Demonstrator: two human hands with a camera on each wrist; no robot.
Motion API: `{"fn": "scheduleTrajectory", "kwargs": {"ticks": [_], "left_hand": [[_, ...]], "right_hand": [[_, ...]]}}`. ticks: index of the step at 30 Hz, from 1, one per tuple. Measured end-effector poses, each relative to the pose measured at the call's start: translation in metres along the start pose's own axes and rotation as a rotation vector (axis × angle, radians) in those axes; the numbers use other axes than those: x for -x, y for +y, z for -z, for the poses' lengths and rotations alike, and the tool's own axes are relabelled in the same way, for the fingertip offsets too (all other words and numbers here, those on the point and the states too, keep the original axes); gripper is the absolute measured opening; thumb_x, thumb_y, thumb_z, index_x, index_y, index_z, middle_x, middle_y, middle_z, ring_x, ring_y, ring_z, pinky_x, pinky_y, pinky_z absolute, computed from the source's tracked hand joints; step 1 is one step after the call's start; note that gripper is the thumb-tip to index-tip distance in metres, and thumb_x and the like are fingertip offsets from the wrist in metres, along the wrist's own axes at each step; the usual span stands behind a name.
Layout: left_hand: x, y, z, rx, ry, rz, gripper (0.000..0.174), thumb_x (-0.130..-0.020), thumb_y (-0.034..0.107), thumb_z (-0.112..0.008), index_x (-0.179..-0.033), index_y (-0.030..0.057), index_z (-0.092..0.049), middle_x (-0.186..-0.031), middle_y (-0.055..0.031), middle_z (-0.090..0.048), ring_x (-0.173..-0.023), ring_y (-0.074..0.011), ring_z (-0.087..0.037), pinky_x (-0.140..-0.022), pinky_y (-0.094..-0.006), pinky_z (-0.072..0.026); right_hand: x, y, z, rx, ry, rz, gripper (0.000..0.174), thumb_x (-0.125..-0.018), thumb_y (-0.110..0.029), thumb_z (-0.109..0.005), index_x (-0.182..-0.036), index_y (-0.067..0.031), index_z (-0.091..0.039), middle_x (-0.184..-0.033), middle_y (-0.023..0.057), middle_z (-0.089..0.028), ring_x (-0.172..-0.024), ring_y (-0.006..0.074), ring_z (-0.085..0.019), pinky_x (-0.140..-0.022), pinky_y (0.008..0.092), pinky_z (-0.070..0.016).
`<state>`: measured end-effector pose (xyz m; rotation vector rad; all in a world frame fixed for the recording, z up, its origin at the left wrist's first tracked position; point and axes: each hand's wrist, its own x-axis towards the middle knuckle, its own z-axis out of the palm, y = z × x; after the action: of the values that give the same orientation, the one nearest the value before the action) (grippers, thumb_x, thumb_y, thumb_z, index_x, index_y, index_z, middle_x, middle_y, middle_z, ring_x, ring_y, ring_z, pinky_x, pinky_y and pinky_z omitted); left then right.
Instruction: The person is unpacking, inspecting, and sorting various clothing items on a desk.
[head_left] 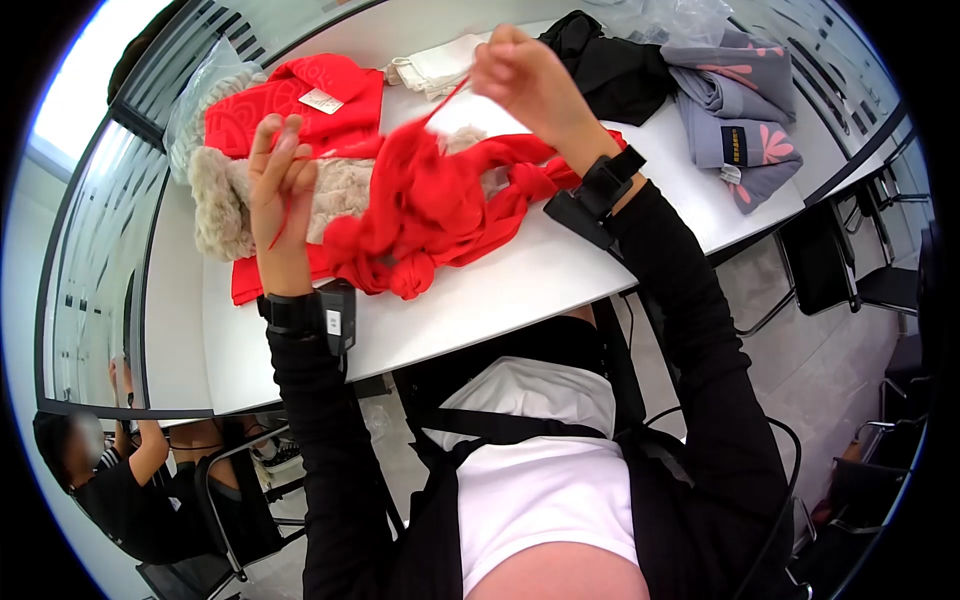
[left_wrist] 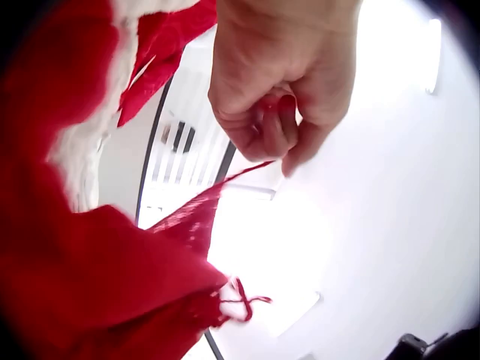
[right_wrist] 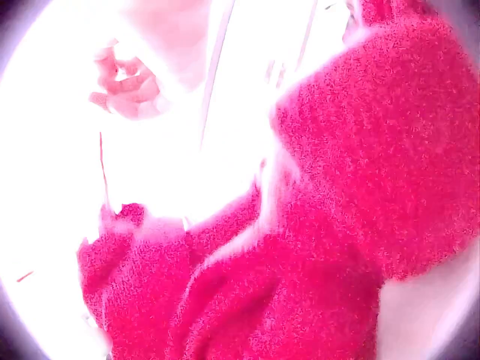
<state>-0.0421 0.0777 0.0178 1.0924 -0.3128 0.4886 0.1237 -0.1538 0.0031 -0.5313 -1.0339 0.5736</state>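
Note:
A bunched red fringed scarf lies across the white table in front of me, partly raised in soft folds. In the left wrist view my left hand pinches a thin red strand that draws a corner of the red cloth into a point. A loose tassel hangs at the cloth's edge. Higher and to the right, my right hand pinches another red strand running down to the scarf. The right wrist view is washed out; fluffy red knit fills much of it.
Beige plush cloth lies partly under the scarf, below a red folded garment with a white tag. White cloth, black cloth and a grey flowered cloth line the back. A person sits beyond the left partition.

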Motion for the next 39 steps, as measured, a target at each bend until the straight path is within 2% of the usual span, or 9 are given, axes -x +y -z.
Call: {"fn": "scheduleTrajectory", "kwargs": {"ticks": [6, 7, 10, 14, 16, 18, 24, 32, 39], "left_hand": [[0.005, 0.01, 0.003, -0.778, 0.104, -0.12, 0.034, -0.077, -0.002, -0.059, -0.108, 0.004, -0.047, -0.11, -0.0075, -0.048, -0.091, -0.0119, -0.051, -0.075, -0.0237, -0.0438], [0.0, 0.003, 0.02, -0.93, 0.043, -0.206, 0.033, -0.078, 0.003, -0.06, -0.109, 0.0026, -0.046, -0.108, -0.0069, -0.049, -0.107, -0.017, -0.047, -0.09, -0.0303, -0.0399], [0.004, 0.006, 0.014, -1.008, 0.287, -0.05, 0.028, -0.081, 0.006, -0.057, -0.107, 0.0016, -0.047, -0.105, -0.0074, -0.051, -0.101, -0.0162, -0.05, -0.087, -0.0297, -0.0417], [0.03, 0.019, -0.03, -1.0, -0.086, 0.48, 0.033, -0.079, 0.018, -0.063, -0.102, -0.0015, -0.05, -0.096, -0.0106, -0.055, -0.092, -0.0194, -0.055, -0.08, -0.0298, -0.043], [0.042, 0.014, -0.028, -1.453, -0.596, 0.365, 0.045, -0.074, 0.025, -0.068, -0.104, -0.0025, -0.049, -0.094, -0.0164, -0.056, -0.088, -0.0263, -0.056, -0.078, -0.0332, -0.0424], [0.047, 0.006, -0.045, -1.419, -0.637, 0.367, 0.05, -0.07, 0.024, -0.07, -0.107, -0.0013, -0.05, -0.09, -0.0208, -0.057, -0.085, -0.0357, -0.054, -0.078, -0.0341, -0.0416], [0.037, 0.025, -0.021, -0.926, -0.025, 0.275, 0.018, -0.079, 0.005, -0.06, -0.096, 0.002, -0.058, -0.087, -0.0001, -0.057, -0.081, -0.0066, -0.052, -0.074, -0.0196, -0.0417], [0.017, 0.051, -0.037, -1.189, -0.062, -0.038, 0.025, -0.077, -0.006, -0.053, -0.1, 0.0037, -0.056, -0.088, 0.0, -0.058, -0.082, -0.0059, -0.051, -0.074, -0.0186, -0.0404], [0.03, 0.046, -0.013, -0.183, -0.009, 0.146, 0.032, -0.089, 0.007, -0.044, -0.121, 0.0001, -0.042, -0.114, -0.0072, -0.051, -0.107, -0.0159, -0.048, -0.089, -0.0295, -0.0404]], "right_hand": [[0.005, -0.021, 0.008, 0.537, 0.228, -0.187, 0.019, -0.089, -0.017, -0.047, -0.073, -0.0075, -0.046, -0.057, -0.0046, -0.032, -0.048, 0.0057, -0.028, -0.047, 0.0183, -0.0274], [0.004, -0.014, 0.003, 0.706, 0.211, -0.238, 0.016, -0.087, -0.018, -0.051, -0.079, -0.0045, -0.052, -0.061, -0.0033, -0.039, -0.052, 0.0048, -0.034, -0.051, 0.018, -0.033], [0.002, 0.011, -0.004, 1.063, -0.058, -0.339, 0.031, -0.083, -0.029, -0.057, -0.096, -0.0015, -0.055, -0.085, 0.0063, -0.059, -0.074, 0.0134, -0.056, -0.07, 0.0242, -0.0452], [0.006, 0.026, -0.042, 1.243, -0.265, -0.458, 0.055, -0.073, -0.04, -0.066, -0.111, -0.0026, -0.051, -0.1, 0.0143, -0.059, -0.085, 0.0213, -0.058, -0.074, 0.03, -0.0453], [-0.001, 0.028, -0.042, 1.188, -0.473, -0.54, 0.044, -0.074, -0.028, -0.063, -0.105, 0.001, -0.054, -0.094, 0.0123, -0.059, -0.081, 0.0185, -0.055, -0.071, 0.028, -0.0442], [-0.002, 0.016, -0.041, 1.146, -0.365, -0.516, 0.036, -0.073, -0.018, -0.057, -0.101, 0.0043, -0.055, -0.087, 0.0077, -0.059, -0.076, 0.0138, -0.052, -0.067, 0.0266, -0.043], [0.013, -0.032, -0.001, 0.836, 0.091, -0.323, 0.035, -0.082, -0.003, -0.046, -0.117, 0.0033, -0.049, -0.101, 0.0045, -0.056, -0.091, 0.0097, -0.052, -0.079, 0.0194, -0.0418], [0.015, -0.051, 0.012, 0.919, 0.008, -0.381, 0.036, -0.089, -0.012, -0.047, -0.122, 0.0019, -0.043, -0.106, 0.0034, -0.056, -0.097, 0.0078, -0.051, -0.084, 0.0217, -0.0428], [0.016, -0.052, -0.02, 0.725, -0.064, -0.324, 0.042, -0.079, -0.024, -0.064, -0.107, 0.0046, -0.053, -0.096, 0.0057, -0.059, -0.084, 0.0112, -0.057, -0.074, 0.0242, -0.0452]]}}
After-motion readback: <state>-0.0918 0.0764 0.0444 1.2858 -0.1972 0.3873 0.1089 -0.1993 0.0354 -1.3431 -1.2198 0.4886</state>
